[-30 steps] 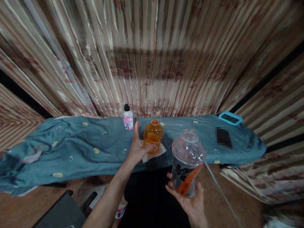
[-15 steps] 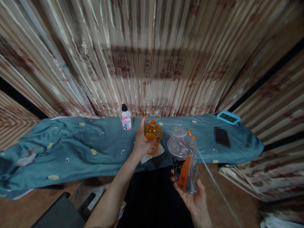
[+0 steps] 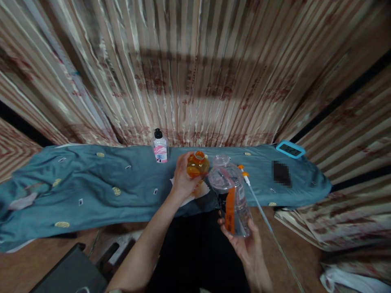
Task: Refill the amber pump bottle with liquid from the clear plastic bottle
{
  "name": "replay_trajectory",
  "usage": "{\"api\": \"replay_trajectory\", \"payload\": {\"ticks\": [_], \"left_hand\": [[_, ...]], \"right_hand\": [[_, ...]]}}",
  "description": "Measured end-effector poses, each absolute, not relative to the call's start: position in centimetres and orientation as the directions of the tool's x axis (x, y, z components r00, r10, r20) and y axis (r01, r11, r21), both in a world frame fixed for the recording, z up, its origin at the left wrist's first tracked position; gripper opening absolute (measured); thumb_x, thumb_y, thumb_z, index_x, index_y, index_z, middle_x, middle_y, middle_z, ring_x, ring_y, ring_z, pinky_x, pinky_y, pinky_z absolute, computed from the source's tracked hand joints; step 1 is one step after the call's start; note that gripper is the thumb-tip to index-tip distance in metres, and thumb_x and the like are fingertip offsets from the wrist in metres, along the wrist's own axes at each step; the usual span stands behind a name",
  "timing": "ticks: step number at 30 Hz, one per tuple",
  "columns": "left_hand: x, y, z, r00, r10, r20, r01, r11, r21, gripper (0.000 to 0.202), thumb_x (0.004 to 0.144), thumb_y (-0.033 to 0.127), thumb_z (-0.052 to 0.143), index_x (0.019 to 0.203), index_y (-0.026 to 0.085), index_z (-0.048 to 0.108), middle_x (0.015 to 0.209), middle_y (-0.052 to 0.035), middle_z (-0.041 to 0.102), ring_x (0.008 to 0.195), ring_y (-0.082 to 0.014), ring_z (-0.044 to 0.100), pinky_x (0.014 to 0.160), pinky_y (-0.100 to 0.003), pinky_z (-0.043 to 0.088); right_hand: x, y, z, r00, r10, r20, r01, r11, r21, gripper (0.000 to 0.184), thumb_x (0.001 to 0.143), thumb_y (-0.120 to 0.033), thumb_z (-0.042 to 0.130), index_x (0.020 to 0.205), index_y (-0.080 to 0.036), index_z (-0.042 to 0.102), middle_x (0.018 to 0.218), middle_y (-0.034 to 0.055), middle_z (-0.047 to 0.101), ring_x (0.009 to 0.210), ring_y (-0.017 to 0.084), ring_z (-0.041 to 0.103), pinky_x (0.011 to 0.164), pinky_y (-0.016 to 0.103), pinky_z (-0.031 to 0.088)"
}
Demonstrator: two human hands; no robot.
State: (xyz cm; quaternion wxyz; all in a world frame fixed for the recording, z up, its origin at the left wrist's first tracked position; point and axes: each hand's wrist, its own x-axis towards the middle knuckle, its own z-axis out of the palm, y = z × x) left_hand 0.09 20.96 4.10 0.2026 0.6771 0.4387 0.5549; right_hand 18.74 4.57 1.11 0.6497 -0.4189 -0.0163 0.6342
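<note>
My left hand (image 3: 181, 179) is wrapped round an uncapped orange bottle (image 3: 198, 166) full of amber liquid, held just above a white tissue (image 3: 189, 197) on the teal cloth (image 3: 100, 187). My right hand (image 3: 244, 240) grips the base of a clear empty bottle (image 3: 229, 193) with an orange and black label. That bottle is tilted, and its open mouth leans toward the orange bottle's neck. An orange-tipped spray tube (image 3: 246, 179) lies on the cloth just right of the clear bottle.
A small white bottle with a black cap (image 3: 160, 146) stands at the back by the striped curtain (image 3: 198, 69). A blue-framed device (image 3: 290, 149) lies at the cloth's right end. A dark chair edge (image 3: 70, 272) sits at the lower left.
My left hand closed round the orange bottle and lifted it off the tissue. My right hand tipped the clear bottle and brought it left, close to the orange bottle's mouth.
</note>
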Motion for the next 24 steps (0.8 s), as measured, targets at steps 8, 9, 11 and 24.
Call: {"api": "replay_trajectory", "payload": {"ticks": [8,9,11,24], "left_hand": [[0.0,19.9,2.9,0.109,0.82,0.563,0.373,-0.558,0.741,0.074,0.08,0.028,0.078,0.145,0.026,0.042,0.142,-0.012,0.055,0.133,-0.0302,0.055,0.114,-0.053,0.046],[-0.1,19.7,2.9,0.119,0.817,0.564,0.371,-0.563,0.738,0.075,0.08,0.027,0.077,0.146,0.025,0.041,0.143,-0.0125,0.054,0.134,-0.0306,0.054,0.115,-0.053,0.046],[-0.3,19.3,2.9,0.133,0.811,0.569,0.368,-0.574,0.732,0.076,0.081,0.024,0.075,0.147,0.025,0.039,0.144,-0.0133,0.054,0.135,-0.0311,0.053,0.116,-0.054,0.045],[-0.4,18.5,2.8,0.16,0.787,0.596,0.385,-0.606,0.696,0.075,0.082,0.02,0.072,0.148,0.024,0.036,0.144,-0.0137,0.053,0.135,-0.0295,0.054,0.115,-0.051,0.047]], "right_hand": [[19.0,4.1,1.6,0.243,0.822,-0.516,-0.791,-0.141,-0.596,0.055,0.037,-0.045,0.103,0.083,-0.022,0.084,0.084,0.0116,0.083,0.071,0.032,0.08,0.065,0.037,0.067],[19.0,4.1,1.6,0.243,0.821,-0.517,-0.788,-0.143,-0.599,0.056,0.037,-0.045,0.103,0.085,-0.021,0.084,0.085,0.012,0.083,0.072,0.031,0.08,0.065,0.036,0.066],[19.1,3.9,1.6,0.244,0.821,-0.517,-0.782,-0.148,-0.605,0.057,0.039,-0.045,0.102,0.087,-0.021,0.084,0.088,0.0122,0.083,0.073,0.031,0.08,0.066,0.036,0.066],[19.8,2.7,2.2,0.314,0.797,-0.516,-0.715,-0.16,-0.681,0.056,0.041,-0.049,0.1,0.09,-0.028,0.083,0.089,0.0064,0.084,0.073,0.03,0.081,0.068,0.036,0.066]]}}
